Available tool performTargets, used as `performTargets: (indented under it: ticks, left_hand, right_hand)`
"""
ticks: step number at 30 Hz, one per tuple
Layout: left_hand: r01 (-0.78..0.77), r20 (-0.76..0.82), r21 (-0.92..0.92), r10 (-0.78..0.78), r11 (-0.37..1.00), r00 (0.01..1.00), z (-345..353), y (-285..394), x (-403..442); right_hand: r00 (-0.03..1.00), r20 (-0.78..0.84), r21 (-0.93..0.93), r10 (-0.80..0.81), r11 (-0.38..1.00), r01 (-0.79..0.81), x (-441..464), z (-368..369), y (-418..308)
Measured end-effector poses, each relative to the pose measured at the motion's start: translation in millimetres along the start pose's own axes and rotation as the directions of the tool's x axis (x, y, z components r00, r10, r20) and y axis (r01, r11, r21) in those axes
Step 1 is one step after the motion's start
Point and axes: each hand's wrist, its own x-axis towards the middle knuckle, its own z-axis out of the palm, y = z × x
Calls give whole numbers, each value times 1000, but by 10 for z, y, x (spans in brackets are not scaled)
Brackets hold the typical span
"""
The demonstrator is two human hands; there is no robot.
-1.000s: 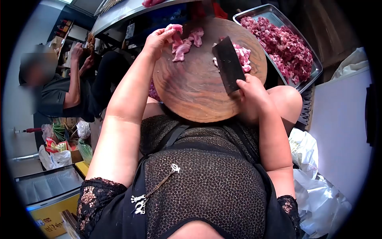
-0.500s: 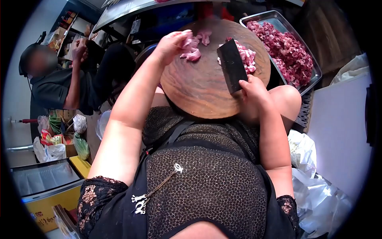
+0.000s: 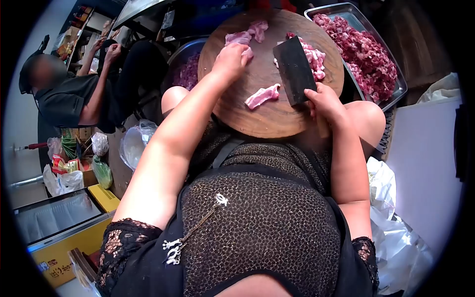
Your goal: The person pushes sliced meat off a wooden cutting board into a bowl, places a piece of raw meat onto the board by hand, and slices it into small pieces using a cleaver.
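Observation:
A round wooden chopping block point(image 3: 232, 116) stands in front of my knees. My right hand point(image 3: 324, 103) is closed on the handle of a dark cleaver point(image 3: 295, 71), whose broad blade rests over the block's right side. Chopped meat point(image 3: 315, 58) lies just beyond the blade. My left hand point(image 3: 232, 62), fingers bent together, is at the meat pieces point(image 3: 239, 38) on the block's left side; a bit of pink meat shows at its fingertips. A separate meat strip point(image 3: 262, 96) lies near the middle of the block, left of the cleaver.
A metal tray point(image 3: 402, 89) of chopped meat point(image 3: 363, 59) is at the upper right. A metal bowl point(image 3: 184, 49) with meat sits left of the block. Another person point(image 3: 64, 99) sits at the left. Plastic bags point(image 3: 396, 237) lie at the lower right.
A meat strip now lies on the block's middle. My left hand, which held meat up at the block's edge, has come lower and inward. The cleaver has shifted slightly right and up with the view.

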Motion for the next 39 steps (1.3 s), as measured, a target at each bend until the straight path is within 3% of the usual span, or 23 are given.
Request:
performTargets:
  ticks: [1,2,3,4,6,8,9,10,12,15,17,18,20,24,25,26,28,30,34,35,37,38,39]
  left_hand:
    - [-4,0,0,4,1000,1000,44,-45,17]
    - [241,125,37,-244,970,962,100,-84,52]
    - [466,238,102,-477,879,846,122,-61,92]
    - [464,243,99,-474,880,846,53,5,161]
    - [505,627,254,-538,825,563,-129,50,268]
    - [528,647,204,-518,824,560,-101,-22,180]
    - [685,656,-108,-466,721,594,-151,18,131]
    - [753,641,-406,-426,518,639,-203,58,75]
    - [777,677,-479,-391,409,623,-362,181,130]
    - [766,681,-531,-355,363,640,-543,364,89]
    - [778,761,-497,-237,384,603,-614,372,-11]
    - [788,791,-436,-233,435,566,-487,220,-166]
    - [828,829,-120,-404,548,388,-386,148,-432]
    - [697,756,5,-459,717,466,-411,184,-599]
    - [426,607,76,-381,902,698,-443,249,-590]
    - [125,451,208,-208,970,868,-474,313,-558]
    - [141,430,126,-182,982,884,-371,392,-434]
    - [182,427,-160,-98,970,899,-158,443,-362]
    - [506,623,-154,-314,849,716,-4,668,-301]
    - [507,626,-155,-313,848,715,33,666,-330]
    - [181,327,-141,-126,973,936,105,628,-417]
    - [181,328,-138,-127,974,936,131,609,-474]
    - [63,307,-158,-12,985,952,128,625,-535]
  right_hand:
    - [1000,3,-8,12,1000,-12,23,-3,13]
    - [1000,2,-16,26,1000,-26,39,-24,18]
    - [1000,-4,-14,27,1000,-27,35,-33,20]
    - [1000,5,0,18,1000,-18,22,-24,22]
    - [1000,15,15,15,1000,-16,13,-31,44]
    - [999,38,-3,4,1000,-4,11,-31,36]
    - [999,46,-1,6,1000,-6,12,-31,18]
    - [999,38,-11,4,1000,-4,12,-35,-6]
    - [999,40,-31,3,1000,-2,5,-30,-56]
    - [999,48,-26,4,1000,-3,-23,-34,-115]
    - [998,57,-40,3,999,-1,-5,-45,-87]
    - [998,63,-48,-1,999,4,-1,-53,-66]
    - [998,58,-66,7,998,-3,-61,-47,-118]
    - [999,33,-75,-4,997,7,-51,-38,-64]
    - [999,35,-79,-3,997,6,-45,-33,-62]
    - [1000,16,-82,12,997,-11,-39,-27,-69]
    - [1000,-6,-88,24,996,-24,-39,-26,-84]
    - [1000,4,-83,12,996,-11,-53,-33,-92]
    - [999,29,-89,30,996,-27,0,-48,0]
    - [999,39,-65,25,998,-22,-6,-47,9]
    - [998,52,-42,19,999,-16,-2,-43,28]
    - [999,42,-51,-6,999,8,8,-49,49]
    - [999,33,-59,-31,998,33,8,-42,51]
